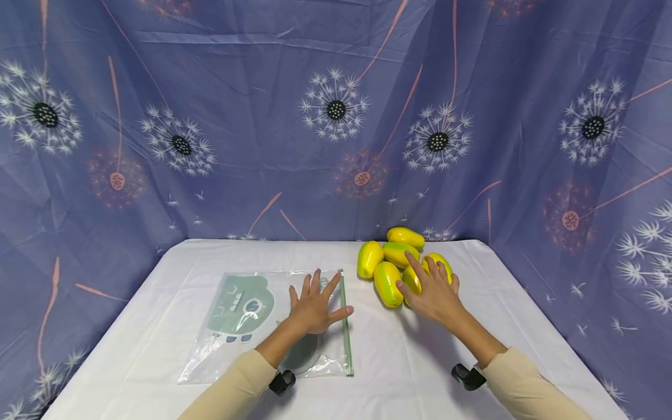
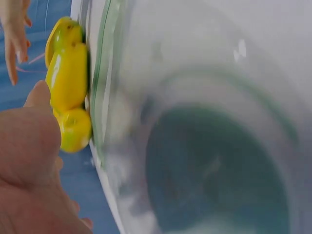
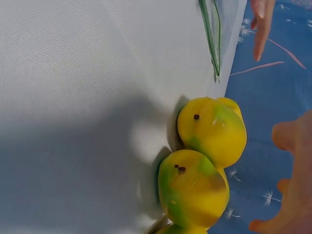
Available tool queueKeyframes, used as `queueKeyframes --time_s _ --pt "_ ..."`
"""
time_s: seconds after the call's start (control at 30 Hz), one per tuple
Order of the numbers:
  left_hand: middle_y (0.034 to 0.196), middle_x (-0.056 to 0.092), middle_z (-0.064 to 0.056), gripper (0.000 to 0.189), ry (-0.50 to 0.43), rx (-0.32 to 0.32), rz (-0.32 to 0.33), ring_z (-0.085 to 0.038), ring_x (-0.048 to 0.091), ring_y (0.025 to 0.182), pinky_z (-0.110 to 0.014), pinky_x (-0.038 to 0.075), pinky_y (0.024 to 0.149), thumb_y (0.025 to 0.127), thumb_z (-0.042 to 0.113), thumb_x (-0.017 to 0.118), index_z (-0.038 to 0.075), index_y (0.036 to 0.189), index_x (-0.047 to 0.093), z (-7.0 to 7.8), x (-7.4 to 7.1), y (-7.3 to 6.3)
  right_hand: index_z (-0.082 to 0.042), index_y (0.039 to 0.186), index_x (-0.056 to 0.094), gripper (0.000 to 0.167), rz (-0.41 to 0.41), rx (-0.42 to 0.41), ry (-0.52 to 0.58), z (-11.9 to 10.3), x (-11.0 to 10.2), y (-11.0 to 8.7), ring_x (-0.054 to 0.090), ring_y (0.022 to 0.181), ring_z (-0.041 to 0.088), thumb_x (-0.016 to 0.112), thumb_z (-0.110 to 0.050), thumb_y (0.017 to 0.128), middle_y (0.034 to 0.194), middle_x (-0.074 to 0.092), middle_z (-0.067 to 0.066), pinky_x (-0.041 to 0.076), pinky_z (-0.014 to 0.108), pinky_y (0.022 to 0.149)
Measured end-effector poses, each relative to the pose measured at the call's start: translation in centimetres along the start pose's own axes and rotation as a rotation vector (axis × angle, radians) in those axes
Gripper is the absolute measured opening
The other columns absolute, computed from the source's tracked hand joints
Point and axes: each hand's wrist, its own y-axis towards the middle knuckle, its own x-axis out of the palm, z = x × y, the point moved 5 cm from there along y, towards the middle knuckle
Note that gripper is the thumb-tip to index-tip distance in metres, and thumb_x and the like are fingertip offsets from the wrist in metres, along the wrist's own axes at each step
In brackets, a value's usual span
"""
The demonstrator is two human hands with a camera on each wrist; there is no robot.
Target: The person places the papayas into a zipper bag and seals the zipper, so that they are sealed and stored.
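A clear zip bag (image 1: 210, 356) with a green cartoon print and a green slider edge (image 1: 346, 326) lies flat on the table. My left hand (image 1: 312, 312) is spread over its right part, fingers extended and nothing held. To the right, several yellow-green mangoes (image 1: 388, 284) lie in a cluster. My right hand (image 1: 434, 294) is over the near right side of that cluster, fingers apart, hiding part of some fruit. In the right wrist view, the fingers (image 3: 297, 170) stand apart from the nearest mango (image 3: 192, 187). The left wrist view shows the left thumb (image 2: 39, 97) held above the bag.
A white cloth (image 1: 409, 373) covers the table. Behind it hangs a blue curtain (image 1: 262, 146) with dandelion prints, close to the farthest mango (image 1: 406, 237). Dark wrist cameras (image 1: 282, 382) sit under both forearms.
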Motion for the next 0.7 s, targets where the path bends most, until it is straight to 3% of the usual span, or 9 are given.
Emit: queueKeyframes --time_s 0.33,0.47,0.7 --pt "0.167 0.013 -0.027 0.083 -0.104 0.028 -0.077 -0.048 0.015 0.153 -0.075 0.013 0.116 0.093 0.064 0.057 0.027 0.162 0.027 1.7 2.6 -0.1 -0.022 0.163 0.023 0.081 -0.020 -0.005 0.137 0.7 -0.4 0.5 0.035 0.141 0.053 0.056 -0.055 0.097 0.155 0.035 0.033 0.029 0.078 0.104" --pt "0.166 0.014 -0.029 0.082 -0.114 0.036 -0.087 -0.049 0.016 0.153 -0.075 0.015 0.117 0.093 0.062 0.060 0.025 0.161 0.030 1.8 3.1 -0.2 -0.014 0.161 0.027 0.080 0.003 -0.038 0.170 1.1 -0.8 0.9 0.043 0.136 0.052 0.061 -0.046 0.097 0.148 0.046 0.033 0.037 0.073 0.105" --pt "0.165 0.015 -0.029 0.082 -0.106 0.031 -0.091 -0.048 0.018 0.152 -0.073 0.016 0.118 0.093 0.061 0.061 0.024 0.160 0.033 1.8 3.5 -0.4 -0.007 0.160 0.028 0.079 -0.016 -0.030 0.189 2.2 -0.8 1.5 0.045 0.135 0.053 0.064 -0.039 0.097 0.147 0.048 0.032 0.036 0.071 0.108"
